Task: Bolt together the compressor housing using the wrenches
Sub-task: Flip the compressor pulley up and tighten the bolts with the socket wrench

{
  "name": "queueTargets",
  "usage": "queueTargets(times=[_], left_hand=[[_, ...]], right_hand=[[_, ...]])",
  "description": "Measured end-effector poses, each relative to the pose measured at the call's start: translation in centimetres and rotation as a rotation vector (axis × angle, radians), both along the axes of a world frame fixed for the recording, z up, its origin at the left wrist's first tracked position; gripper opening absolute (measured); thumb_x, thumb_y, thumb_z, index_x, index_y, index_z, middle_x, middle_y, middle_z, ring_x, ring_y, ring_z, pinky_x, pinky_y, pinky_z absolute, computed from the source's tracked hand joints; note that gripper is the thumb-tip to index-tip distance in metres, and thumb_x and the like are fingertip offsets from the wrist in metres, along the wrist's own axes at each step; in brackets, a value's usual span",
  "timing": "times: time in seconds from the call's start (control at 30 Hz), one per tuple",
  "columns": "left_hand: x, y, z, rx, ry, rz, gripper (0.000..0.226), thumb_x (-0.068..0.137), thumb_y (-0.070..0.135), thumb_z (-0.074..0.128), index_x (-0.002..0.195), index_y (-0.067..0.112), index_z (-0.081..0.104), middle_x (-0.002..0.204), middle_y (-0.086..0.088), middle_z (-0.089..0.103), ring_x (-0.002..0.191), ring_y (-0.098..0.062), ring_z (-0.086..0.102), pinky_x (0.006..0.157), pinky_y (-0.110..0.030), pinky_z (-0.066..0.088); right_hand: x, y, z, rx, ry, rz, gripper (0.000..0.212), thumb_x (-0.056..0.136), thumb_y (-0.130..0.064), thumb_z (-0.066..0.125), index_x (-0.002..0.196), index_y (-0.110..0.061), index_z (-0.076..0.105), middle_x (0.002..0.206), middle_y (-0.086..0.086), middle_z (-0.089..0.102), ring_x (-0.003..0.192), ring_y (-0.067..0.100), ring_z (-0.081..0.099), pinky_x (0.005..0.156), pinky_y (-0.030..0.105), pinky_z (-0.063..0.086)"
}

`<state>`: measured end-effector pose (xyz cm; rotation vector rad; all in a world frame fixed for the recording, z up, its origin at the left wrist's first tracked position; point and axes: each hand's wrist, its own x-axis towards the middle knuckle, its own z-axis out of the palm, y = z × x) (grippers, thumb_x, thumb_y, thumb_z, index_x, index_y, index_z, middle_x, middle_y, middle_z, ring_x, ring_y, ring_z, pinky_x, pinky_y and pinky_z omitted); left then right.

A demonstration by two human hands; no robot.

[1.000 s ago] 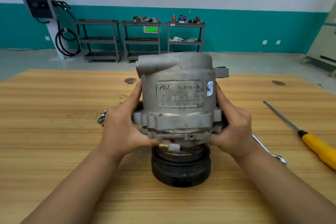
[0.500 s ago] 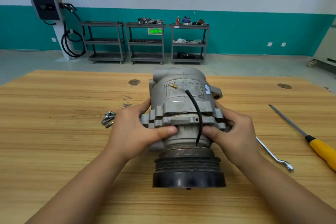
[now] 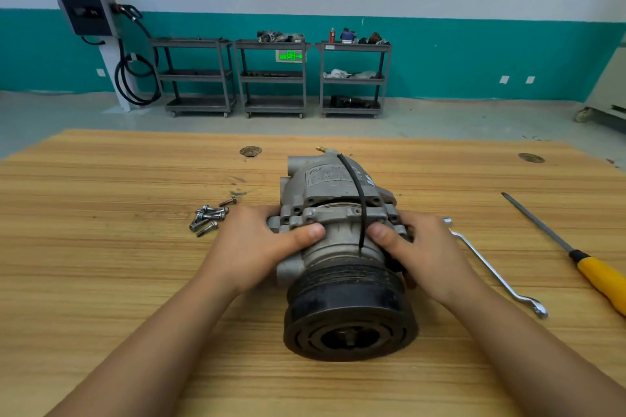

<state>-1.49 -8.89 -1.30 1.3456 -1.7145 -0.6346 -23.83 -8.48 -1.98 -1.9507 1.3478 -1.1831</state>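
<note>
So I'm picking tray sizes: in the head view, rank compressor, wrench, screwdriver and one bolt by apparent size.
1. compressor
2-3. wrench and screwdriver: similar length, and the screwdriver runs off frame, so unranked
4. a single bolt, by far the smallest

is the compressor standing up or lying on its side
On its side: the compressor lies along the table, pulley face toward the camera, both hands gripping it.
</note>
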Motion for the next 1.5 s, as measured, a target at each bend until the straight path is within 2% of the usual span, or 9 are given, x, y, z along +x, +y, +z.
queueTargets(times=[0.23, 0.43, 0.57, 0.7, 0.83, 1.1, 1.3, 1.4, 1.5], left_hand=[[1.1, 0.2, 0.7, -0.014, -0.064, -0.144, 0.064, 0.046, 0.086, 0.05, 0.078, 0.032, 0.067, 0.069, 0.017, 0.07, 0.063, 0.003, 0.063, 0.049, -0.012, 0.042], [2.3, -0.2, -0.4, -0.082, -0.208, -0.062, 0.092, 0.042, 0.102, 0.026, 0.077, 0.024, 0.06, 0.071, 0.007, 0.064, 0.065, -0.003, 0.059, 0.06, -0.028, 0.043], [2.0, -0.2, -1.2, -0.122, -0.136, -0.036, 0.07, 0.052, 0.094, 0.036, 0.056, 0.026, 0.05, 0.046, 0.015, 0.052, 0.048, 0.003, 0.048, 0.047, -0.018, 0.03], [1.5, -0.5, -2.0, -0.176, -0.073, -0.012, 0.045, 0.064, 0.07, 0.043, 0.051, 0.027, 0.041, 0.047, 0.022, 0.052, 0.044, 0.002, 0.044, 0.046, -0.015, 0.029], [1.0, -0.4, -2.1, -0.174, -0.024, -0.003, 0.044, 0.064, 0.067, 0.044, 0.047, 0.028, 0.036, 0.041, 0.017, 0.046, 0.04, -0.001, 0.041, 0.043, -0.014, 0.029], [0.0, 0.2, -1.1, -0.052, 0.123, 0.004, 0.061, 0.061, 0.076, 0.039, 0.048, 0.016, 0.032, 0.043, 0.005, 0.03, 0.042, -0.009, 0.027, 0.046, -0.024, 0.02], [-0.4, 1.0, 0.4, 0.112, 0.179, -0.062, 0.112, 0.059, 0.09, 0.04, 0.078, -0.019, 0.056, 0.071, -0.037, 0.057, 0.06, -0.022, 0.051, 0.062, -0.028, 0.036], [-0.8, 1.7, 1.3, 0.183, 0.191, -0.065, 0.113, 0.054, 0.089, 0.041, 0.081, -0.019, 0.056, 0.066, -0.028, 0.056, 0.063, -0.022, 0.05, 0.066, -0.031, 0.036], [-0.8, 2.6, 2.3, 0.265, 0.201, -0.064, 0.088, 0.061, 0.082, 0.041, 0.074, -0.003, 0.06, 0.05, -0.011, 0.044, 0.045, -0.016, 0.039, 0.05, -0.024, 0.031]], right_hand=[[-1.6, 0.2, 0.2, 0.065, 0.002, 0.142, 0.029, 0.07, -0.067, 0.05, 0.084, -0.044, 0.062, 0.08, -0.03, 0.067, 0.078, -0.013, 0.059, 0.065, 0.007, 0.04], [-1.8, 0.1, -0.7, 0.036, 0.015, 0.167, 0.092, 0.063, -0.092, 0.036, 0.122, -0.024, 0.057, 0.107, -0.019, 0.065, 0.102, -0.009, 0.057, 0.084, 0.015, 0.042], [-1.5, 0.1, -1.2, 0.056, -0.036, 0.145, 0.106, 0.062, -0.092, 0.036, 0.135, -0.017, 0.051, 0.125, -0.009, 0.062, 0.119, 0.004, 0.054, 0.101, 0.03, 0.042], [-1.1, 0.0, -1.5, 0.082, -0.103, 0.134, 0.094, 0.068, -0.087, 0.04, 0.136, -0.022, 0.048, 0.128, -0.013, 0.06, 0.122, 0.001, 0.051, 0.104, 0.031, 0.041], [-0.7, 0.0, -1.4, 0.105, -0.204, 0.14, 0.077, 0.066, -0.086, 0.046, 0.124, -0.036, 0.048, 0.112, -0.033, 0.062, 0.108, -0.011, 0.055, 0.083, 0.007, 0.043], [-0.6, 0.4, 0.0, 0.139, -0.285, 0.054, 0.062, 0.067, -0.076, 0.05, 0.11, -0.032, 0.057, 0.095, -0.009, 0.068, 0.084, 0.0, 0.064, 0.072, 0.019, 0.048], [-0.8, 1.4, 2.0, 0.19, -0.406, 0.063, 0.049, 0.069, -0.069, 0.056, 0.096, -0.03, 0.067, 0.089, 0.012, 0.068, 0.077, 0.03, 0.057, 0.068, 0.042, 0.042], [-0.8, 2.2, 2.8, 0.215, -0.426, 0.03, 0.051, 0.064, -0.068, 0.056, 0.094, -0.029, 0.068, 0.088, 0.007, 0.071, 0.08, 0.034, 0.061, 0.071, 0.045, 0.045], [-1.1, 3.2, 3.9, 0.307, -0.396, 0.01, 0.042, 0.074, -0.058, 0.054, 0.085, -0.02, 0.067, 0.076, 0.008, 0.063, 0.069, 0.024, 0.056, 0.067, 0.035, 0.041]])
